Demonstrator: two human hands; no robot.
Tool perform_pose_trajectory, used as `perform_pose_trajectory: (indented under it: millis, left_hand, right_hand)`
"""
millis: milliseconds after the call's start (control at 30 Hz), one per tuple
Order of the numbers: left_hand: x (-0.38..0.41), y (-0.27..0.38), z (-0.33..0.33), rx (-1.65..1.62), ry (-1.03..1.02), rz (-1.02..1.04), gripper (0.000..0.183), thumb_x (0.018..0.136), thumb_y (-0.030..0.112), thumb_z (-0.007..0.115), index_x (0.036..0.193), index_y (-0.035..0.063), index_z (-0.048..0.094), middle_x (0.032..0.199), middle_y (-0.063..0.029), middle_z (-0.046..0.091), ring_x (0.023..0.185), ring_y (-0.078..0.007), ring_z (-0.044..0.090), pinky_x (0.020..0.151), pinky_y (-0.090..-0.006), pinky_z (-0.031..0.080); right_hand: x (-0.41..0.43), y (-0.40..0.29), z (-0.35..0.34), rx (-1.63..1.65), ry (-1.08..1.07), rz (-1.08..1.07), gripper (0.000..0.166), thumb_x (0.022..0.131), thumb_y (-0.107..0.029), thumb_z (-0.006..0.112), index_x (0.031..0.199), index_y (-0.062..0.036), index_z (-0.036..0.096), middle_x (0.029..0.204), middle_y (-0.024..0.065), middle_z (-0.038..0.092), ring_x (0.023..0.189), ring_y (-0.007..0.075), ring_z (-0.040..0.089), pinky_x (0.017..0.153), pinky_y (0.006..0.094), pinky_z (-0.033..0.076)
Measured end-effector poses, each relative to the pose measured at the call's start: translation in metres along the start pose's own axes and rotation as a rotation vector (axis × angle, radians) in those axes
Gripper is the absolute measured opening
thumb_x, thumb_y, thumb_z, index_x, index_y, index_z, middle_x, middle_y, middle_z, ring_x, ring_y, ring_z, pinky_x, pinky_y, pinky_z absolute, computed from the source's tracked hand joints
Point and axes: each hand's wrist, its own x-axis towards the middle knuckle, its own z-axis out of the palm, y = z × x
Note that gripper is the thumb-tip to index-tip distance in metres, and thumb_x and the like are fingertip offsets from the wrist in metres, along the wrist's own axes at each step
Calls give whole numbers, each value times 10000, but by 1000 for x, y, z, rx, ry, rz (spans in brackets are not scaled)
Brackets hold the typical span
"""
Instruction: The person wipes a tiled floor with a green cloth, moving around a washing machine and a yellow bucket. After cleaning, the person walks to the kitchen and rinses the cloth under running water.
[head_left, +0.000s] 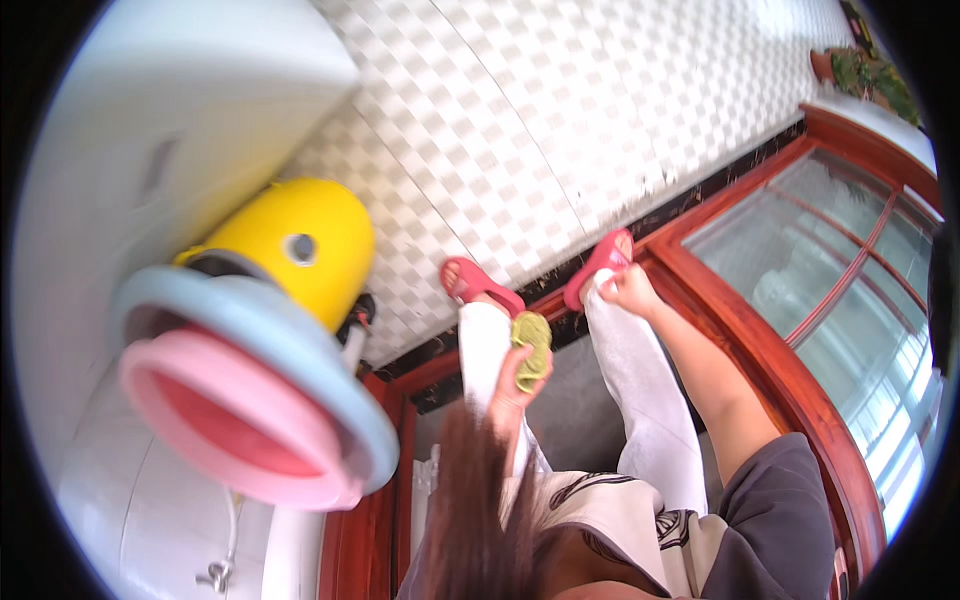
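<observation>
My left hand (513, 379) is closed around a small yellow-green, slipper-shaped object (532, 341), held upright beside my left lower leg. My right hand (628, 290) reaches down to my right ankle, its fingers pinching the hem of the white trouser leg (602, 289). Both feet wear pink-red open-toed slippers, the left one (480, 285) on the tiled floor's edge and the right one (600, 264) by the wooden door frame. Loose dark hair (480, 517) hangs across the lower middle of the view and hides part of my left forearm.
At left a yellow container (330, 232) stands behind a light blue basin (300, 337) and a pink basin (225, 405). A metal tap (217, 576) is at lower left. A red-brown wooden door frame with glass panes (814, 240) runs along the right. A potted plant (862, 75) is farther off.
</observation>
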Motion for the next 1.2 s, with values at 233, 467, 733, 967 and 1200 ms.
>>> perform_pose_trajectory:
  millis: [233,467,733,967,1200]
  left_hand:
    - [-178,-25,82,269,-226,-150,371,813,211,643,1129,65,513,863,-96,565,713,-187,560,582,-275,469]
    - [-288,-15,98,98,-414,110,240,861,173,600,1049,45,522,833,-60,563,698,-158,526,586,-267,434]
    - [-413,-155,-22,-479,-696,586,226,838,139,600,1039,49,550,833,-36,543,657,-146,453,540,-250,376]
    - [-483,-286,-119,-890,-803,1061,185,826,152,621,934,51,511,705,-11,420,589,-115,398,507,-226,373]
    - [-542,-379,-240,-997,-956,1437,262,820,166,626,1044,65,537,742,-44,478,612,-140,430,514,-238,381]
  right_hand:
    - [-148,-152,-68,430,-1,185,168,753,-157,716,703,1,686,530,-16,543,436,43,456,408,230,369]
    - [-230,-251,-67,1036,-331,196,119,804,-81,678,715,-32,616,523,-55,413,415,43,326,391,213,233]
    - [-277,-307,-74,783,-552,34,235,827,-64,628,650,-118,483,500,-80,328,387,39,284,368,208,205]
    - [-347,-324,-61,462,-706,-60,259,867,-94,580,647,-141,453,520,-100,262,403,24,226,369,195,196]
    - [-497,-314,71,17,-987,-68,221,871,-67,569,677,-129,482,522,-94,289,399,19,245,356,190,204]
